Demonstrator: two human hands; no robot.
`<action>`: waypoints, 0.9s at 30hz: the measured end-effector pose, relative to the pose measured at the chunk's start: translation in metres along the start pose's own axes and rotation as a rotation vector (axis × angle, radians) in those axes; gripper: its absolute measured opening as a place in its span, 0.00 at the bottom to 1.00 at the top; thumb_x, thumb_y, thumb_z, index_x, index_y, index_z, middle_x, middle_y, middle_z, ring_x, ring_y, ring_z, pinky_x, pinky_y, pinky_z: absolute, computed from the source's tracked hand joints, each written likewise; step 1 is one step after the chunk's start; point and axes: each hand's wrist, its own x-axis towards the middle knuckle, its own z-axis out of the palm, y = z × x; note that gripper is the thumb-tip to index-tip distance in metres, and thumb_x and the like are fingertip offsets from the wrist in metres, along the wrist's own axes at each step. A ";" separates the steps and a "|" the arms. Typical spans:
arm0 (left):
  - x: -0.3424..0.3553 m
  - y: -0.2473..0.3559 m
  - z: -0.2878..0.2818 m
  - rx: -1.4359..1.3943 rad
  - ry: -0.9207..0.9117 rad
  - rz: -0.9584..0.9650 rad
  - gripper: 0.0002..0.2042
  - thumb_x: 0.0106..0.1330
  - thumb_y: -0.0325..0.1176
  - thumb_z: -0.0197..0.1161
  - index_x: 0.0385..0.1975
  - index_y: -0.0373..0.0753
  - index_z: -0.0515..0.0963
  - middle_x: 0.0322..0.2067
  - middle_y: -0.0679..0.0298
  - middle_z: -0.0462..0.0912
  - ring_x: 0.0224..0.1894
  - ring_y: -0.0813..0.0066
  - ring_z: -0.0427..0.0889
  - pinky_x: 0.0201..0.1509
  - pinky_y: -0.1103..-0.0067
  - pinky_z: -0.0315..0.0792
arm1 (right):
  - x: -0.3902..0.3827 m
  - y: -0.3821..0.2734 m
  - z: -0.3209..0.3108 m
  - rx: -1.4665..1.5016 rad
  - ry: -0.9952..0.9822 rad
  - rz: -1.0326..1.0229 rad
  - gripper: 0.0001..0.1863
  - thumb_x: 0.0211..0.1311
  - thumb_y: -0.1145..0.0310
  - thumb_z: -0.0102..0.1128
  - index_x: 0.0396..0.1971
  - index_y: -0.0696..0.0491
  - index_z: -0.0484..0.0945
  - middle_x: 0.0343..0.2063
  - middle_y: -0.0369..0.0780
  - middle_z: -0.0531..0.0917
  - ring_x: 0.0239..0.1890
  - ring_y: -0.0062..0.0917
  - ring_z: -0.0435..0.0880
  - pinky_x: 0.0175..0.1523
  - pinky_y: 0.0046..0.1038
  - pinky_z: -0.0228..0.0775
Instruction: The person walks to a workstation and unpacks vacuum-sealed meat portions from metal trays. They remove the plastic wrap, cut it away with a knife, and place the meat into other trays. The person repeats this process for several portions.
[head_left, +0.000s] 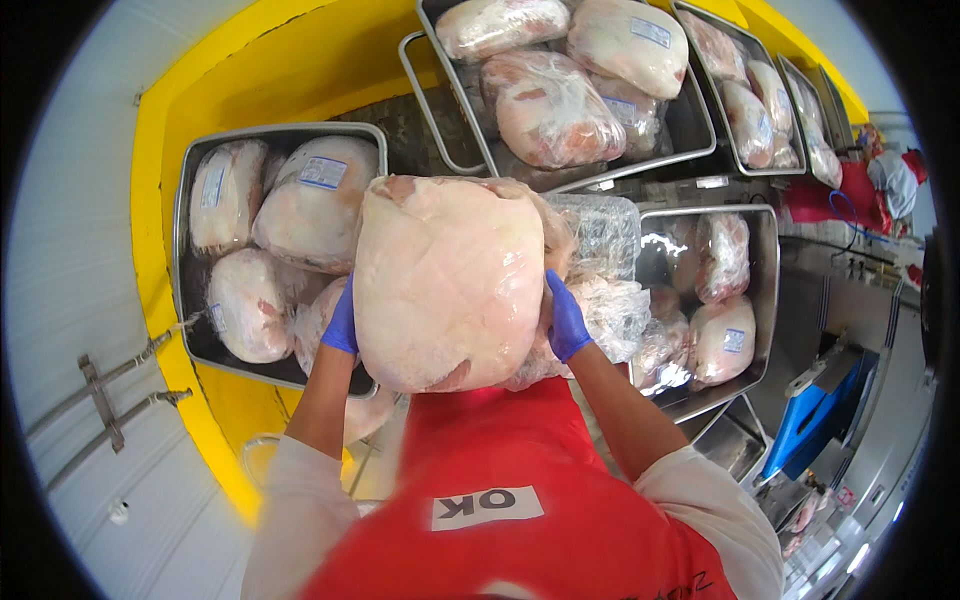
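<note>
A large pale, fat-covered block of meat [448, 280] fills the middle of the head view, held between my two blue-gloved hands. My left hand [341, 315] grips its left side and my right hand [565, 315] grips its right side. Behind it and to the right lie crumpled clear plastic wrap [605, 315] and a bubbly clear sheet. To the left stands a steel tub [182, 290] holding several wrapped meat pieces [238, 300] with blue labels.
More steel tubs of wrapped meat sit at the top [708, 140] and right [765, 330]. A yellow ledge [160, 230] runs along the white wall. At far right are a blue board [805, 420] and another person [890, 185] in red and white.
</note>
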 end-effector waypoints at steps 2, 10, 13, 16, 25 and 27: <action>0.000 0.014 0.020 -0.033 0.032 -0.048 0.26 0.78 0.52 0.49 0.66 0.39 0.71 0.59 0.60 0.80 0.58 0.64 0.79 0.63 0.70 0.74 | 0.003 -0.006 0.010 -0.055 0.027 0.054 0.31 0.77 0.47 0.46 0.65 0.58 0.71 0.62 0.41 0.77 0.61 0.27 0.76 0.67 0.30 0.66; -0.020 0.015 0.064 -0.074 0.002 0.032 0.24 0.79 0.48 0.46 0.64 0.38 0.71 0.58 0.60 0.80 0.57 0.64 0.78 0.64 0.70 0.73 | 0.031 -0.018 0.007 0.114 -0.085 0.031 0.32 0.77 0.44 0.46 0.65 0.56 0.72 0.59 0.40 0.79 0.59 0.24 0.77 0.65 0.30 0.69; -0.031 0.009 0.087 -0.043 0.038 0.147 0.22 0.80 0.45 0.46 0.63 0.38 0.72 0.57 0.62 0.80 0.57 0.68 0.79 0.63 0.71 0.74 | 0.031 -0.016 -0.004 0.140 -0.184 -0.101 0.31 0.77 0.45 0.44 0.66 0.54 0.71 0.59 0.38 0.79 0.59 0.25 0.78 0.65 0.31 0.70; -0.050 0.003 0.115 -0.045 0.004 0.177 0.21 0.80 0.44 0.46 0.62 0.38 0.72 0.56 0.62 0.80 0.56 0.68 0.79 0.63 0.72 0.74 | 0.002 -0.039 -0.010 0.105 -0.176 -0.096 0.29 0.79 0.46 0.41 0.67 0.51 0.70 0.59 0.38 0.79 0.59 0.27 0.78 0.66 0.32 0.70; -0.063 -0.055 0.271 -0.278 -0.336 0.136 0.21 0.80 0.46 0.47 0.63 0.40 0.72 0.58 0.67 0.78 0.59 0.73 0.76 0.65 0.74 0.71 | -0.170 -0.222 -0.009 -0.347 -0.032 -0.381 0.28 0.78 0.50 0.43 0.67 0.54 0.68 0.62 0.42 0.77 0.61 0.33 0.77 0.68 0.36 0.69; -0.050 -0.077 0.302 -0.429 -0.439 0.082 0.21 0.80 0.46 0.47 0.64 0.40 0.71 0.58 0.68 0.78 0.59 0.74 0.76 0.65 0.74 0.72 | -0.209 -0.260 -0.018 -0.448 0.026 -0.469 0.29 0.78 0.48 0.43 0.65 0.55 0.70 0.60 0.41 0.78 0.61 0.29 0.77 0.65 0.35 0.70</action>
